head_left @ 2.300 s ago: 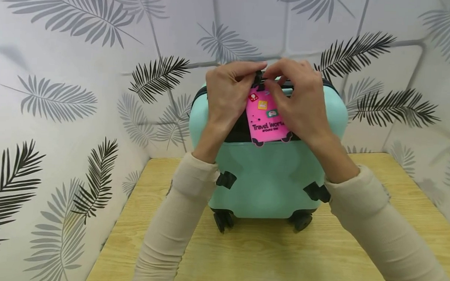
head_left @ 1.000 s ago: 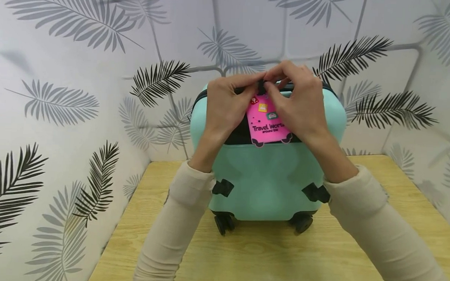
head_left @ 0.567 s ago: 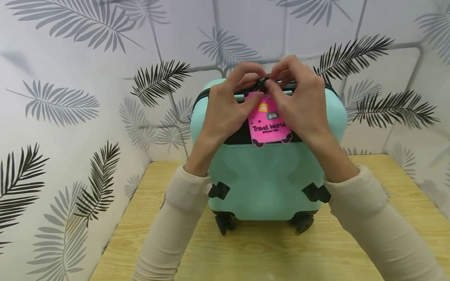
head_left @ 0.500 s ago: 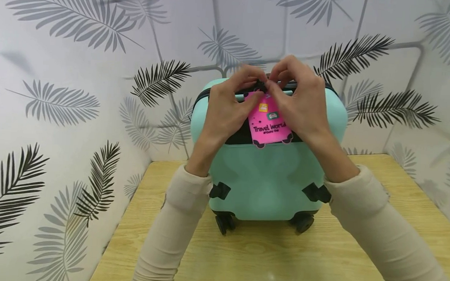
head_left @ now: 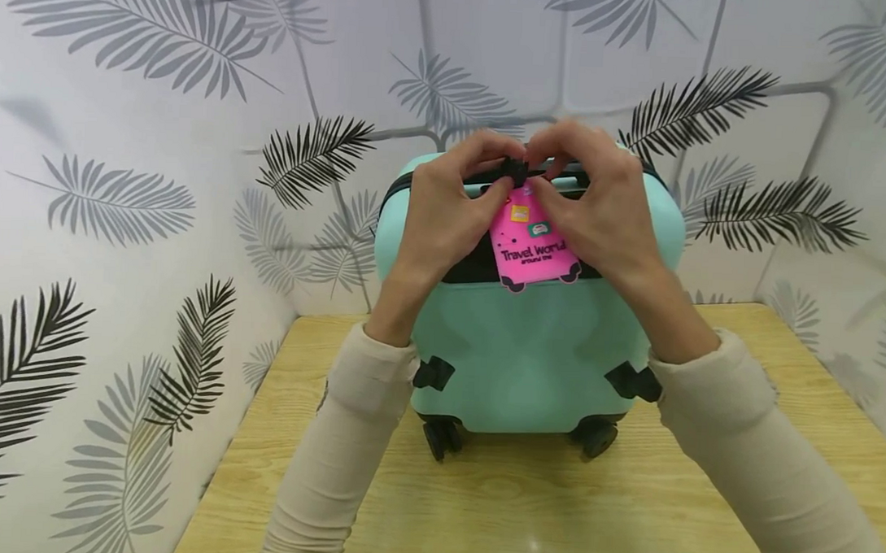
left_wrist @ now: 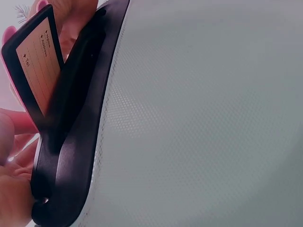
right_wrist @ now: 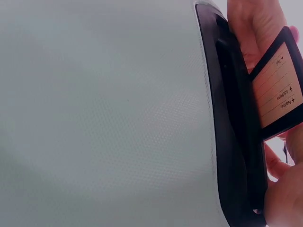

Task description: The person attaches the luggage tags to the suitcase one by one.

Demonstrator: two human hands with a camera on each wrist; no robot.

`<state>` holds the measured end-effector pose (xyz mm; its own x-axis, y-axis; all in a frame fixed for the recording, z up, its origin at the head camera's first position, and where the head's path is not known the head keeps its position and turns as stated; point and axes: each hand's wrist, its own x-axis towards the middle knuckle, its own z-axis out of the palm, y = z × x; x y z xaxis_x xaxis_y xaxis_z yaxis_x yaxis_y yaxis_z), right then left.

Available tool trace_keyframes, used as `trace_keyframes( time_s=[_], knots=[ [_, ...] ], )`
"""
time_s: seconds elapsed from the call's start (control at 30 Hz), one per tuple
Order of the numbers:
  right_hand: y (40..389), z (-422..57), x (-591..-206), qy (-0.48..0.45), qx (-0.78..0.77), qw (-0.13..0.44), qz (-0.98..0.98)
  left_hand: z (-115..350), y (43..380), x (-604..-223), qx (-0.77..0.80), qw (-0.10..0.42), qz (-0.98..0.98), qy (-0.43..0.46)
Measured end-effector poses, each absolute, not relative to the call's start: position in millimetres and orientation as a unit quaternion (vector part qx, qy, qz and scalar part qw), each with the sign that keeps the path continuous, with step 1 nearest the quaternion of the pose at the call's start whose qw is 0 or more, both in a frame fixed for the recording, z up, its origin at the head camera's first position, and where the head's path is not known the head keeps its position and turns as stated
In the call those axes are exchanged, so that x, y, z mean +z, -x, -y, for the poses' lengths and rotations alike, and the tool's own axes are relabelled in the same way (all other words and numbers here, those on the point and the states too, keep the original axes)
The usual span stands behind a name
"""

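A pink luggage tag (head_left: 535,247) printed with "Travel World" hangs at the top of a mint-green suitcase (head_left: 528,353). Its black strap (head_left: 516,172) is bunched near the suitcase's carry handle. My left hand (head_left: 445,215) pinches that strap between thumb and fingers. From the other side, my right hand (head_left: 610,209) has its curled fingers at the strap and its thumb by the tag's top edge; its fingertips are slightly blurred. Both wrist views show the tag's back, a lined label (left_wrist: 35,66) with Name, Address and Tel, beside the black handle (right_wrist: 239,94).
The suitcase stands upright on black wheels (head_left: 594,436) on a wood-grain table (head_left: 493,506). Close behind and to the left is a wall (head_left: 126,119) papered with leaf prints. Black corner pieces (head_left: 434,374) sit low on the case.
My left fingers have shifted from over the strap to around it, uncovering the black bunch. My right hand has moved slightly right, its thumb lower. The tag has swung a little right.
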<state>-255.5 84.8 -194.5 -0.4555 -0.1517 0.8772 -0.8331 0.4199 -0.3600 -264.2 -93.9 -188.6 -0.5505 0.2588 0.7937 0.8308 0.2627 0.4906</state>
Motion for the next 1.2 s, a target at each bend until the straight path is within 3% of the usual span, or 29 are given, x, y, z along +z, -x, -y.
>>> trace_keyframes(
  time_s=[1.2],
  knots=[
    [260.0, -86.3, -198.0, -0.378, 0.367, 0.4, 0.75, 86.2, 264.7, -189.3, -0.456, 0.347, 0.755, 0.319]
  ],
)
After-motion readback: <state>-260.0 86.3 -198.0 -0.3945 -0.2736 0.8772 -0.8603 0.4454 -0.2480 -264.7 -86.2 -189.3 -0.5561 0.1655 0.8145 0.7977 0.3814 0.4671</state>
